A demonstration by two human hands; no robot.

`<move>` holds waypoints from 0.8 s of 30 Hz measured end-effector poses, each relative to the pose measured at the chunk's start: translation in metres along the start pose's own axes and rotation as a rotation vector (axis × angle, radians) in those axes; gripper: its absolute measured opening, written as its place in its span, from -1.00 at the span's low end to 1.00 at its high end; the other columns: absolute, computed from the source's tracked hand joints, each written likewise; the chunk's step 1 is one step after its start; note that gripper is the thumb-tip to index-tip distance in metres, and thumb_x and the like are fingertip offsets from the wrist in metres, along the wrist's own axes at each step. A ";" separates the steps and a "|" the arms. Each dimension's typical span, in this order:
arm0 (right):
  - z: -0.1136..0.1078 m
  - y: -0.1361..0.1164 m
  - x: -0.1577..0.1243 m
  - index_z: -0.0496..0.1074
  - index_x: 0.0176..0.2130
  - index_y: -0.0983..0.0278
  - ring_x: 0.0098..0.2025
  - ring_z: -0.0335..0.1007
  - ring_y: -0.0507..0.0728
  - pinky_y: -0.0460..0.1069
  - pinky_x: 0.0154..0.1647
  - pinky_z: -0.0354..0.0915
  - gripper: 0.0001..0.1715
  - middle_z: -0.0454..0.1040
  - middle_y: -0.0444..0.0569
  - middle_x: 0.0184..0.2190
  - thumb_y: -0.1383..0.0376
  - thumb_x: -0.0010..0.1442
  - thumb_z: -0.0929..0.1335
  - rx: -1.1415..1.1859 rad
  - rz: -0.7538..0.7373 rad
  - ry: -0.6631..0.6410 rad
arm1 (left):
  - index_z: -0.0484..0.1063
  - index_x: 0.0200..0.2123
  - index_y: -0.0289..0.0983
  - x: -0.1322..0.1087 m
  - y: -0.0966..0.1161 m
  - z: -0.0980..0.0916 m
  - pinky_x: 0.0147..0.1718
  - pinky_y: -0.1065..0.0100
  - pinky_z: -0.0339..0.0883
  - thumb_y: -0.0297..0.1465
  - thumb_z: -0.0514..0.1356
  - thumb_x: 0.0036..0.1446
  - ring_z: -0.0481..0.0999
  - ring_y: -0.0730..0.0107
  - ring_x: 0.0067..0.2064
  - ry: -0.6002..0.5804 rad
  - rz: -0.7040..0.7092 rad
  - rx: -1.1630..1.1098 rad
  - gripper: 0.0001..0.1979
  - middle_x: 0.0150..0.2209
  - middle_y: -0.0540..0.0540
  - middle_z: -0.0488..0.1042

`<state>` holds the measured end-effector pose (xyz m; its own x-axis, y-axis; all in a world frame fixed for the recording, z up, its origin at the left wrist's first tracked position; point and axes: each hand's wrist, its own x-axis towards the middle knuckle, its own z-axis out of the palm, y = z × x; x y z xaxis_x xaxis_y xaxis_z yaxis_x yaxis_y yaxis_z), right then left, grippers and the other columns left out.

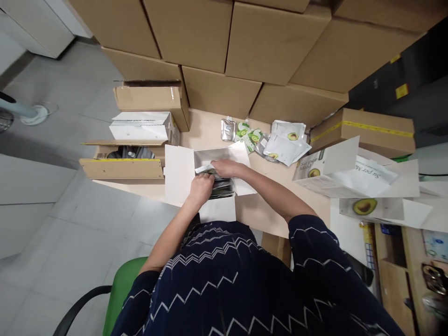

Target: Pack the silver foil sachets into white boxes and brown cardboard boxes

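A white carton (180, 175) stands with its flaps spread on the table before me, holding a row of dark flat sachets (222, 190). Both hands reach into it. My right hand (227, 168) comes in from the right, its fingers closed at the edge of a white sachet (204, 169). Beside it, my left hand (203, 186) has its fingers curled at the near edge of that same sachet, above the row. The fingertips are partly hidden, so their exact hold is hard to see.
Loose green-and-white sachets (249, 135) and a pile of white avocado-print pouches (286, 142) lie behind the carton. Brown boxes (222, 88) are stacked at the back. At left are an open brown box (122, 169) and a white box (140, 128); open printed cartons (325, 168) stand right.
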<state>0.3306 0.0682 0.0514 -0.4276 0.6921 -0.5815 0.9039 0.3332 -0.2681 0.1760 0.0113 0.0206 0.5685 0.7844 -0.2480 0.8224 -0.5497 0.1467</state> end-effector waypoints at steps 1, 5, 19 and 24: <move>0.002 0.000 0.005 0.38 0.10 0.43 -0.11 0.49 0.21 -0.07 -0.31 0.22 -0.59 0.54 0.24 -0.03 0.37 0.29 0.24 -0.017 -0.033 -0.055 | 0.47 -0.12 -0.32 -0.001 0.000 0.001 -0.08 0.17 0.38 -0.49 0.00 0.31 0.54 0.11 -0.06 0.002 -0.007 -0.002 -0.75 -0.14 -0.26 0.53; 0.001 0.000 0.014 0.47 0.03 0.46 -0.14 0.50 0.18 -0.09 -0.26 0.25 -0.61 0.57 0.21 -0.08 0.43 0.23 0.28 -0.070 -0.139 -0.210 | 0.44 -0.09 -0.31 -0.002 0.001 0.004 -0.10 0.18 0.38 -0.47 -0.02 0.33 0.52 0.13 -0.08 0.029 -0.051 0.013 -0.75 -0.10 -0.26 0.48; -0.006 0.015 0.032 0.56 -0.08 0.44 -0.37 0.37 0.06 -0.11 -0.34 0.20 -0.64 0.59 0.05 -0.28 0.43 0.25 0.24 -0.129 -0.214 -0.352 | 0.40 0.04 -0.38 0.001 0.000 0.007 -0.06 0.15 0.28 -0.49 0.00 0.30 0.40 0.09 -0.02 0.072 -0.053 0.002 -0.68 -0.07 -0.31 0.50; -0.013 0.026 0.055 0.54 -0.25 0.41 -0.43 0.32 -0.02 -0.17 -0.32 0.24 -0.80 0.48 -0.14 -0.48 0.41 0.21 0.30 0.230 -0.125 -0.267 | 0.51 -0.18 -0.36 0.004 -0.004 0.006 -0.10 0.13 0.26 -0.56 -0.06 0.28 0.41 0.08 -0.08 0.023 -0.009 0.007 -0.68 -0.17 -0.29 0.53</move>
<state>0.3309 0.1231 0.0223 -0.5455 0.4537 -0.7047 0.8357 0.2310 -0.4982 0.1749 0.0146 0.0129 0.5618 0.7956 -0.2269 0.8272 -0.5447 0.1379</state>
